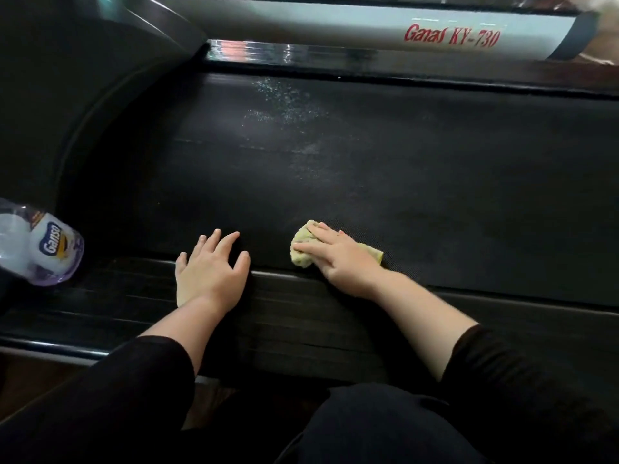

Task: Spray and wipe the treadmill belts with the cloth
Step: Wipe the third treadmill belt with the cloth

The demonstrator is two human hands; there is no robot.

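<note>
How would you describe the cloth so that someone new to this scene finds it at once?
Start at the wide black belt across the middle of the view. Follow its near edge to the right hand, which presses on the cloth. It is the only pale yellow, crumpled thing on the dark belt.

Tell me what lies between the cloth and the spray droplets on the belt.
Head view: only bare dark belt separates the cloth from the spray droplets.

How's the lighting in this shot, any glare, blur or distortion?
Head view: dim, treadmill belt nearly black; glare streaks the far side rail; spray droplets catch light; wide-angle distortion bows the rails; top right corner blurred; cloth and right hand sharp.
</note>
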